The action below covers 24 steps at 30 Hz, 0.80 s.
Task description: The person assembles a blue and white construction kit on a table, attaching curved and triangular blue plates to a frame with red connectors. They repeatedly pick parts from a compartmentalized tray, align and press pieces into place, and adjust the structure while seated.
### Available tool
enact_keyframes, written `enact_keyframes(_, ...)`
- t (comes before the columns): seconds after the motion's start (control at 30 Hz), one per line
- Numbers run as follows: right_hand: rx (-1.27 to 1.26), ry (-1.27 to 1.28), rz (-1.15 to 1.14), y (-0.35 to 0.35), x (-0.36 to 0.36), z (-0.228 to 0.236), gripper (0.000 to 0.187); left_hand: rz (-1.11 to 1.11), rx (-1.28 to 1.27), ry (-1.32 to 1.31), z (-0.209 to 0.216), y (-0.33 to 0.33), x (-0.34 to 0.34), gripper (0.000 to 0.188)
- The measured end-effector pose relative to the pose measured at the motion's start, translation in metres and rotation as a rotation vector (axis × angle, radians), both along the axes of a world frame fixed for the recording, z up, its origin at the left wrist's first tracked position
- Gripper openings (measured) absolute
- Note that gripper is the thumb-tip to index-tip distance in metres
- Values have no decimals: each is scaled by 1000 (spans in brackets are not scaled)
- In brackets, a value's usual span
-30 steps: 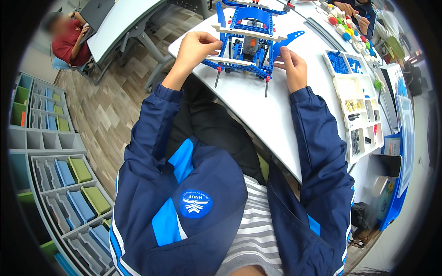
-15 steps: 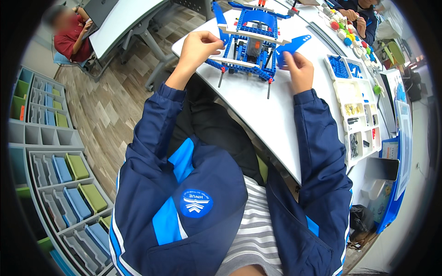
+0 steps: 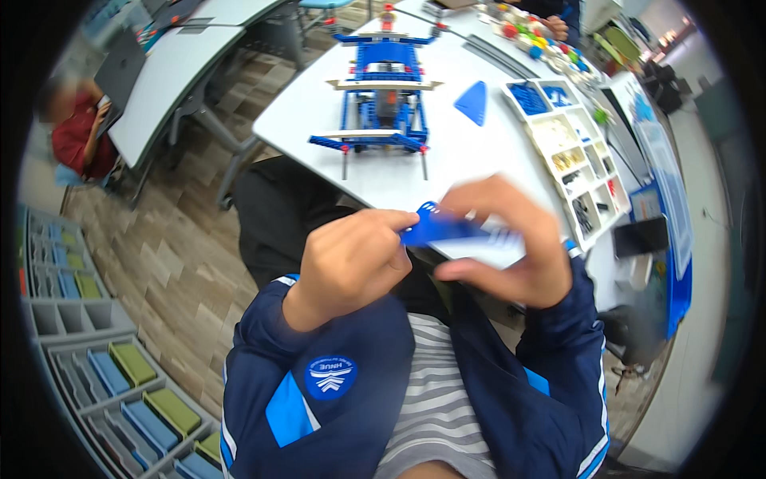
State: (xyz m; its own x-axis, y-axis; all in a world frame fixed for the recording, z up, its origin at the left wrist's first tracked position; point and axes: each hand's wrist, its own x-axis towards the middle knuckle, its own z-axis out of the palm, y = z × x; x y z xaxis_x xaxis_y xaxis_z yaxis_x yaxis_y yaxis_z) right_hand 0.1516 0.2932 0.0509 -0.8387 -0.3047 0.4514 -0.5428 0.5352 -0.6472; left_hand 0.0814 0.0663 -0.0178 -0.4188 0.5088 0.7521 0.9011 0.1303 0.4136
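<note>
In front of my chest, my left hand (image 3: 351, 259) pinches a blue panel piece (image 3: 435, 227) with holes at one end, between thumb and forefinger. Around its far side curves my right hand (image 3: 519, 239), blurred by motion, with thumb and fingers apart and the panel between them. I see no firm grip there. Beyond my hands, a blue and white building-brick model (image 3: 384, 108) with red and black parts stands on the white table (image 3: 299, 120). A second blue panel (image 3: 472, 104) lies flat to its right.
To the right is a white sorting tray (image 3: 550, 128) with small parts in compartments. Colourful pieces (image 3: 535, 40) lie at the far side near another person's hand (image 3: 554, 28). A phone-like black slab (image 3: 641, 237) is at the right. A seated person uses a laptop (image 3: 120, 68) at the left.
Both hands have drawn back from the model toward my body, and a blue panel is now in my left hand. The other panel lies on the table. The view has shifted.
</note>
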Motion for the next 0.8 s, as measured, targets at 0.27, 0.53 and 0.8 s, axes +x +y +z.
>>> enact_keyframes(0.27,416,257,80,0,49,-60,30,-631,254,-1624,-52,17,18,32)
enact_keyframes(0.53,-248,176,-194,8,23,-107,75,-273,282,-1254,-50,-8,27,26)
enact_keyframes(0.8,406,169,-1228,135,-217,-198,71,-145,621,-1022,-45,-12,21,26)
